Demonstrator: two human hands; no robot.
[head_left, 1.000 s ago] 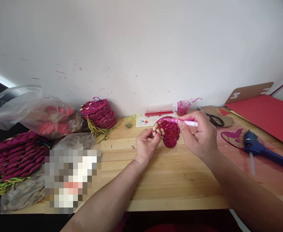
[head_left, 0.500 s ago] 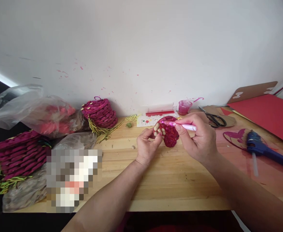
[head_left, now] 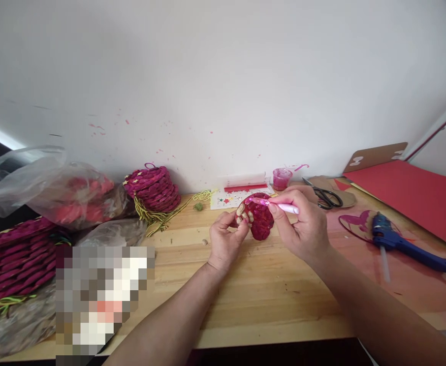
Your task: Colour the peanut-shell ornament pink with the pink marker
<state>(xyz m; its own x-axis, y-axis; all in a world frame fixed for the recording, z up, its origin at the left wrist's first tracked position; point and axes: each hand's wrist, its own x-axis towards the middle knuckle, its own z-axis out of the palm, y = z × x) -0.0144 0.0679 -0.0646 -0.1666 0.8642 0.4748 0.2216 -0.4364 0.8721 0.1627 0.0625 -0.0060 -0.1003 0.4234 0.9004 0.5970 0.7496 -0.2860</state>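
My left hand pinches the left edge of a dark red, lobed craft piece, holding it above the wooden table. Pale peanut shells sit on the piece beside my thumb. A white-handled paintbrush is gripped between the thumb and fingers of my right hand. Its pink-coated tip touches or hovers just over the upper part of the piece; I cannot tell which. My fingers hide the piece's left side.
Behind are a cup of pink paint, a sticker sheet and scissors. Rightward lie a blue glue gun, a painted cutout and red card. Magenta braided baskets and plastic bags stand left.
The view has shifted slightly, so the scene sits lower and more to the left. Both hands keep their hold, and the brush tip stays near the upper part of the craft piece.
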